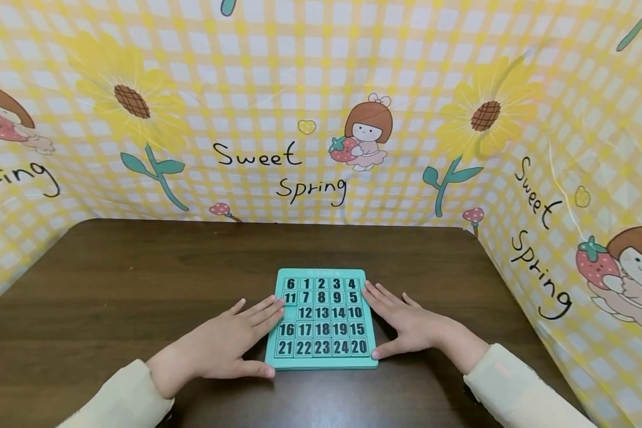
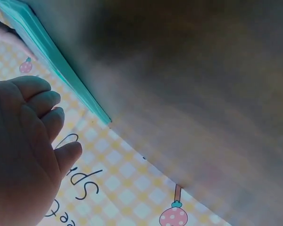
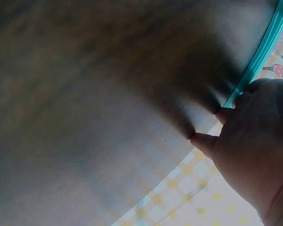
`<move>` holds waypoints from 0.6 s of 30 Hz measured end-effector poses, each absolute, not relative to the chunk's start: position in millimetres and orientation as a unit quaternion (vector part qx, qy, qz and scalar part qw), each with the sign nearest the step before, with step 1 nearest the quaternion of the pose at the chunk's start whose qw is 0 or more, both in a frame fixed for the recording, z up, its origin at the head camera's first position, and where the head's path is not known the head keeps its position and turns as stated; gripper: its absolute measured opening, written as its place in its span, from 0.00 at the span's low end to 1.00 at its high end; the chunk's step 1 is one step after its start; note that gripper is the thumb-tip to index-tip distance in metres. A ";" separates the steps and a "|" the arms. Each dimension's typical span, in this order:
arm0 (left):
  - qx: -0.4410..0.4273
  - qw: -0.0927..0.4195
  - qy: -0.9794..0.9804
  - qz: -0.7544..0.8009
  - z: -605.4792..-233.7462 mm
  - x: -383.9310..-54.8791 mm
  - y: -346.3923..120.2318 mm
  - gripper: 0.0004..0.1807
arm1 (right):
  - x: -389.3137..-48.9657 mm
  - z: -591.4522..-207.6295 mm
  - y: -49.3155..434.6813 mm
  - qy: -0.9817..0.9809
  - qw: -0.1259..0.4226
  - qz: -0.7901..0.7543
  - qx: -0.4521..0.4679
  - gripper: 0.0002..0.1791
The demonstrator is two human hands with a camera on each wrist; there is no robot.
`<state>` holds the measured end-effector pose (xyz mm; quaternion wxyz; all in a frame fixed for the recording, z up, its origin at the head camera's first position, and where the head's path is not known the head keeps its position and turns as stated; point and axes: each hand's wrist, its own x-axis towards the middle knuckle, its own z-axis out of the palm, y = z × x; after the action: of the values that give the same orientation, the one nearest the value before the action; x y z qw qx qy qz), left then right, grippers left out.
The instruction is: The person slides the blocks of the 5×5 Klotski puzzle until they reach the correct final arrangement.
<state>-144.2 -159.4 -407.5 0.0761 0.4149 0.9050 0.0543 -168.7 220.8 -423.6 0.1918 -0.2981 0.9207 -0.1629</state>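
A turquoise sliding number puzzle point(image 1: 323, 362) lies flat on the table, its black-numbered tiles facing up. The top row reads 6, 1, 2, 3, 4. One blank slot point(image 1: 290, 314) shows at the left end of the third row, below tile 11 point(image 1: 290, 298). Fingertips of my left hand point(image 1: 227, 343) rest on the puzzle's left rim beside tile 11 and the slot; its thumb lies by the lower left corner. My right hand point(image 1: 412, 326) touches the right edge with extended fingers, its thumb at the lower right corner. Both wrist views show the puzzle's side edge point(image 2: 61, 66) near the hands.
The brown wooden table point(image 1: 139, 279) extends around the puzzle on all sides. A yellow checked cloth point(image 1: 257, 77) with flowers and lettering stands as a wall behind the table and along its left and right sides.
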 end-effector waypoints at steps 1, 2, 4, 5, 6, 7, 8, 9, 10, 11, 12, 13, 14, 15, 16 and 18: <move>0.416 0.077 0.905 0.054 -407.1 -146.8 -158.6 0.54 | -168.7 -423.3 220.6 0.921 0.192 -0.162 -0.298 0.65; 0.417 0.078 0.904 0.055 -406.9 -149.5 -157.7 0.54 | -168.7 -423.1 220.5 0.921 0.192 -0.162 -0.297 0.65; 0.414 0.084 0.905 0.055 -406.5 -155.4 -155.5 0.55 | -168.5 -423.0 220.4 0.922 0.191 -0.161 -0.296 0.65; 0.411 0.088 0.906 0.054 -406.2 -158.5 -154.3 0.55 | -168.5 -423.2 220.4 0.922 0.191 -0.161 -0.296 0.65; 0.406 0.093 0.907 0.053 -406.0 -161.5 -153.1 0.56 | -168.3 -423.3 220.4 0.922 0.191 -0.160 -0.295 0.65; 0.401 0.097 0.909 0.052 -405.6 -164.1 -152.1 0.56 | -168.3 -423.8 220.4 0.922 0.191 -0.160 -0.295 0.65; 0.396 0.101 0.911 0.052 -405.4 -166.6 -151.1 0.56 | -168.4 -424.5 220.3 0.922 0.190 -0.161 -0.295 0.65; 0.393 0.104 0.912 0.053 -405.1 -168.7 -150.2 0.55 | -168.5 -425.2 220.3 0.922 0.190 -0.161 -0.295 0.65; 0.389 0.109 0.914 0.052 -405.2 -170.5 -149.2 0.55 | -168.5 -425.8 220.2 0.922 0.191 -0.161 -0.295 0.65; 0.384 0.114 0.915 0.052 -405.2 -171.7 -148.3 0.55 | -168.6 -426.3 220.2 0.922 0.192 -0.161 -0.294 0.65; 0.380 0.121 0.915 0.054 -405.2 -172.7 -147.3 0.55 | -168.7 -426.6 220.1 0.922 0.193 -0.160 -0.293 0.65; 0.377 0.128 0.916 0.055 -405.8 -173.4 -146.6 0.55 | -168.8 -426.9 220.2 0.923 0.194 -0.160 -0.292 0.66; 0.374 0.134 0.916 0.054 -406.3 -173.8 -145.9 0.55 | -168.9 -426.9 220.4 0.922 0.194 -0.161 -0.293 0.66; 0.370 0.140 0.917 0.056 -406.4 -173.9 -145.2 0.55 | -169.0 -426.7 220.6 0.923 0.195 -0.160 -0.292 0.66; 0.364 0.147 0.918 0.054 -406.5 -173.9 -144.5 0.55 | -169.2 -426.3 220.9 0.923 0.194 -0.159 -0.292 0.66; 0.360 0.151 0.919 0.056 -406.3 -174.0 -143.6 0.55 | -170.0 -425.2 221.7 0.924 0.192 -0.156 -0.292 0.66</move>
<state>-174.0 -143.6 -406.3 0.1509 0.3597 0.9191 0.0560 -170.0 221.7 -425.2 0.1920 -0.2924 0.9237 -0.1562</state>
